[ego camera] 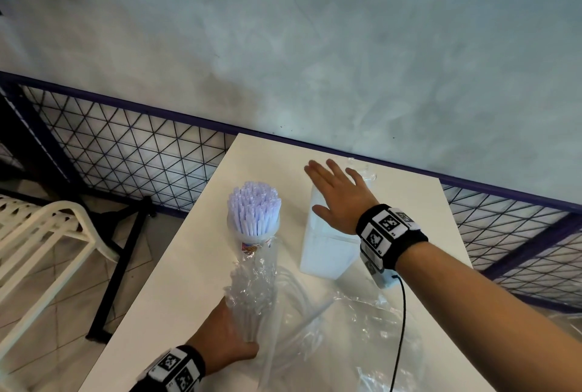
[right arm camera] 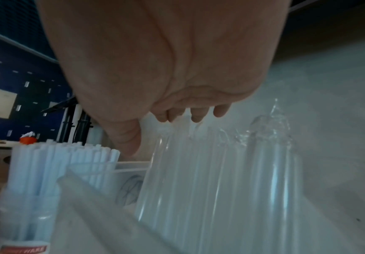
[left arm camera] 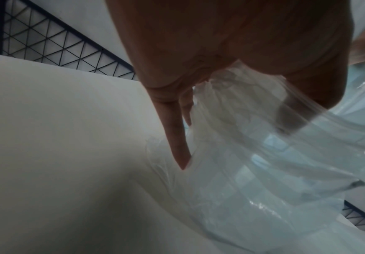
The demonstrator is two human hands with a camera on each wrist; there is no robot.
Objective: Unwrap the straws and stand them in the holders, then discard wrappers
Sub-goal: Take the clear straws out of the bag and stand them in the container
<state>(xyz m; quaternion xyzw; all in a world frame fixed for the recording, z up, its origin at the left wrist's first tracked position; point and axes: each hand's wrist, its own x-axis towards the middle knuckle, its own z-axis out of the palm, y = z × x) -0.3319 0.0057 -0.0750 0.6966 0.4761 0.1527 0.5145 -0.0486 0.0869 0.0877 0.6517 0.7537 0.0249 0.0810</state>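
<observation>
On the white table [ego camera: 189, 281] a round holder [ego camera: 253, 231] is packed with white paper-wrapped straws [ego camera: 254, 205]. To its right stands a square clear holder [ego camera: 327, 246] with clear straws [right arm camera: 199, 171] upright inside. My right hand [ego camera: 333, 193] is spread flat just over their tops, fingers straight, gripping nothing. Whether it touches them is unclear. At the near edge my left hand [ego camera: 226, 335] grips a crumpled clear plastic wrapper [ego camera: 252, 291] with clear straws in it. That wrapper [left arm camera: 242, 137] fills the left wrist view.
Loose clear plastic film [ego camera: 362, 328] lies across the near right of the table, under my right forearm and its black cable [ego camera: 401, 322]. A white plastic chair [ego camera: 47, 234] stands left of the table. A mesh fence [ego camera: 126, 146] runs behind it.
</observation>
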